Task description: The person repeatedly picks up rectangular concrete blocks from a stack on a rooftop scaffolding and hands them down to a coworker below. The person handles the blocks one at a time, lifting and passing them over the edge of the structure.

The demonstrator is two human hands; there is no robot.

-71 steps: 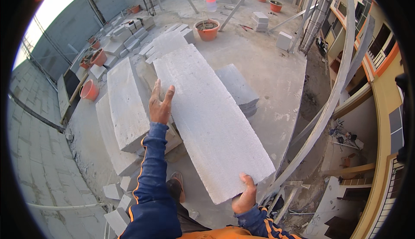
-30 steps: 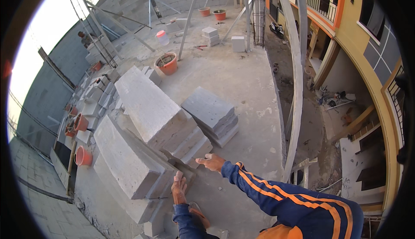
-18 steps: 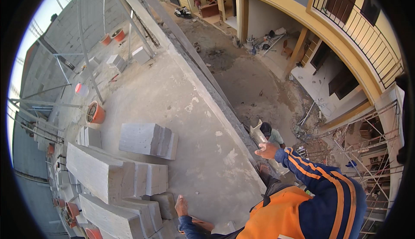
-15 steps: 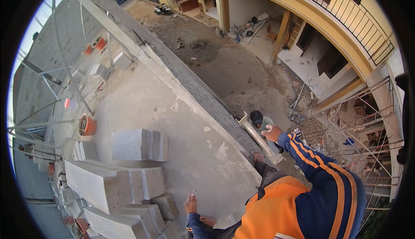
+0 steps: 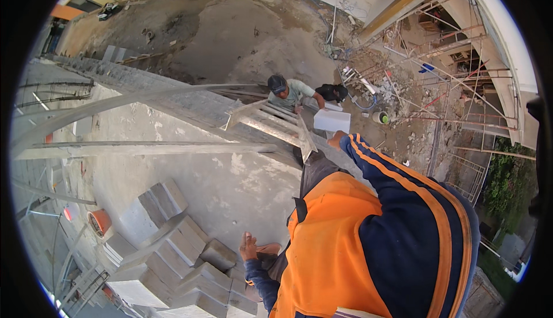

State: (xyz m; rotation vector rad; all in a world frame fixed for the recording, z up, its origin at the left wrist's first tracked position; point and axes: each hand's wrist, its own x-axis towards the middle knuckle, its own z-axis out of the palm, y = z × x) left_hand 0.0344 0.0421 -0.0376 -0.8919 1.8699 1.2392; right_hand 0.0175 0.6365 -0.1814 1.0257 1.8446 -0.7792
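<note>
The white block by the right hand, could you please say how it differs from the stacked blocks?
The white block is past the slab, by the right hand; the stacked blocks rest on the slab, nearer the left hand. The white block looks brighter; the stacked blocks look mostly greyer. Both are straight-edged.

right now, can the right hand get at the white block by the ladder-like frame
Probably yes: the right hand is at the near edge of the white block, nothing visible lies between them, and the ladder-like frame stands to the left. Whether hand and block touch is hard to tell.
</note>
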